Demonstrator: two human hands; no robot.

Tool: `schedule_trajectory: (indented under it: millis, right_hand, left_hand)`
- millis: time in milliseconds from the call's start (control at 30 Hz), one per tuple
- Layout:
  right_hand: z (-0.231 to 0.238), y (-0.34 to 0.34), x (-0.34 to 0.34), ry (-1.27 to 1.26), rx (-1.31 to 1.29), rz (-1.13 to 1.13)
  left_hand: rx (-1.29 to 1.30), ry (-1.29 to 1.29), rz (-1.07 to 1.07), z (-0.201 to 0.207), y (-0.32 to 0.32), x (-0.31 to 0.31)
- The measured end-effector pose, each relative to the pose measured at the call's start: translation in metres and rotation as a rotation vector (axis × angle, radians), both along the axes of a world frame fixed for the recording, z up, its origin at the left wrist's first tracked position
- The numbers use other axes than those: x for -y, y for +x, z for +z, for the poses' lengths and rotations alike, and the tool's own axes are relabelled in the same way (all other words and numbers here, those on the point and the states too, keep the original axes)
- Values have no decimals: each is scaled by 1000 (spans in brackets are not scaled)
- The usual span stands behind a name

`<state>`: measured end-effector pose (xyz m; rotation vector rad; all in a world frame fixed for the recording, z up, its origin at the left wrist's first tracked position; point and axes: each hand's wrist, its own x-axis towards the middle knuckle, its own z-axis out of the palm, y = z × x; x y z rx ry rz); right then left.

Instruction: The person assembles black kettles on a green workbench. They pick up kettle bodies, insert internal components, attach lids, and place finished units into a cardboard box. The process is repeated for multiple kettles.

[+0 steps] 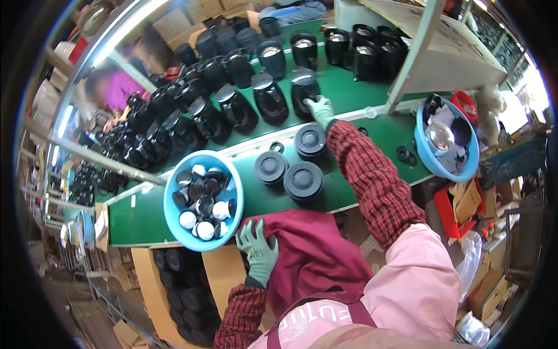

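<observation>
My gloved right hand (319, 109) reaches over the green bench, fingers curled on the lower right side of a glossy black jug (305, 87) at the near end of a row. My gloved left hand (257, 251) hangs low by the bench edge, holding nothing, fingers apart. Beside it stands a light blue basin (168, 203) of small black and white round parts (204, 206). Between my arms, three black cylindrical pieces (303, 181) with ringed round tops stand on the bench. A small black ring (277, 148) lies next to them.
More black jugs (270, 99) stand in rows across the green bench (136, 224). Another blue basin (421, 142) with mixed parts is at the right, near a metal post (415, 55). A carton (148, 291) of black pieces sits below left. A person in purple (116, 87) is far left.
</observation>
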<state>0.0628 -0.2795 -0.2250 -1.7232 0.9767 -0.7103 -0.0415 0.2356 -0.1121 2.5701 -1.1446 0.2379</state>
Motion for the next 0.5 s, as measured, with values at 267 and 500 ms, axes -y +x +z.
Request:
schedule_trajectory:
  millis: [267, 500]
  right_hand:
    - [58, -32, 57, -343, 12, -229]
    - [184, 99, 108, -1165, -314, 97]
  left_hand:
    - [-244, 24, -495, -66, -7, -39]
    - [-266, -91, -433, -89, -10, -50]
